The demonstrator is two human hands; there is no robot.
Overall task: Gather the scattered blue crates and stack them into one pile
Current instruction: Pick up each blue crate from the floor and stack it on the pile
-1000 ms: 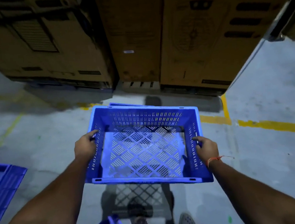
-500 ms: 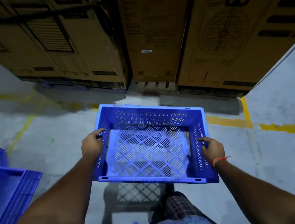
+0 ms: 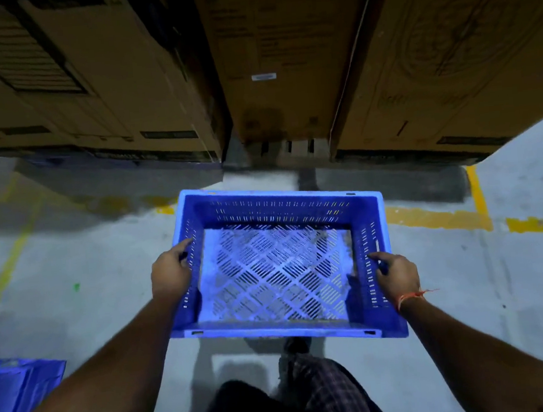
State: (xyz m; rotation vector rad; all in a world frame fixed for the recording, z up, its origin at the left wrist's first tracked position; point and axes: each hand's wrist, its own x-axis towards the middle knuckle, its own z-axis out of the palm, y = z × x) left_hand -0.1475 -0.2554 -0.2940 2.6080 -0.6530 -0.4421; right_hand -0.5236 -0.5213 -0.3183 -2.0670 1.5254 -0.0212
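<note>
Though outstretched, hands point(image 3: 285, 276) clasping crate point(image 3: 283, 330).

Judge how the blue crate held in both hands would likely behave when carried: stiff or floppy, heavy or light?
The blue crate is probably stiff: its rim looks straight between the left hand and right hand. Likely light: empty, with slotted walls and floor.

Left hand point(image 3: 171, 272) and right hand point(image 3: 396, 275) are gripping opposite walls of a blue crate point(image 3: 280, 211), holding it above the concrete floor point(image 3: 465, 288).
</note>
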